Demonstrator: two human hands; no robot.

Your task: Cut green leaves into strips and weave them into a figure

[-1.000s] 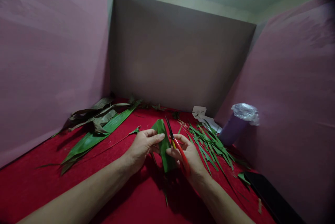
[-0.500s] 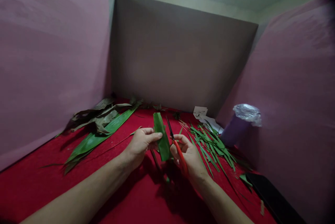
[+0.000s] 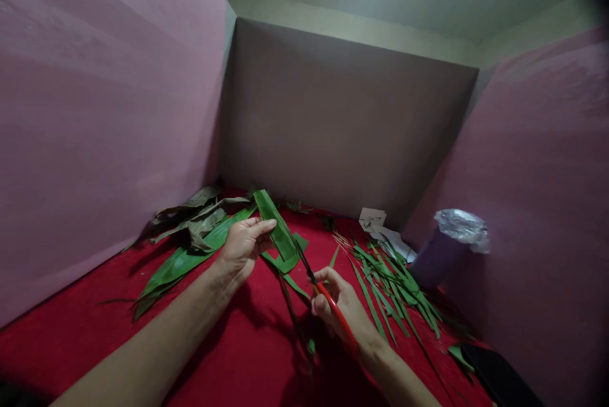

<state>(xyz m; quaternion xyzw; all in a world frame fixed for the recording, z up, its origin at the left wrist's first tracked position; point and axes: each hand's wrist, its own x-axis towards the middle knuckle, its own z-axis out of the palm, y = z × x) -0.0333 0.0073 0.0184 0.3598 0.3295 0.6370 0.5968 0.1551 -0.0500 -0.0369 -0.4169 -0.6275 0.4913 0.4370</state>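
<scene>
Between thumb and fingers, my left hand [image 3: 246,248] pinches a green leaf piece [image 3: 276,226], a long strip tilted with its top to the left. My right hand [image 3: 340,305] is closed around red-handled scissors [image 3: 339,318]. Their dark blades point up and left, beside the lower right edge of the leaf piece; whether they touch it I cannot tell. Below the strip, narrow green and brown strips hang or lie on the red cloth [image 3: 214,356].
Long green leaves [image 3: 178,271] and dried leaves [image 3: 195,217] lie at the left. Cut green strips [image 3: 394,280] are spread on the right, near white papers [image 3: 373,220] and a purple container [image 3: 440,258] with clear plastic on top. A dark flat object [image 3: 499,375] lies at lower right.
My left hand has moved slightly left and up with the leaf piece, which now tilts more. The scissors' blades now lean left along its lower right edge. The camera view has shifted.
</scene>
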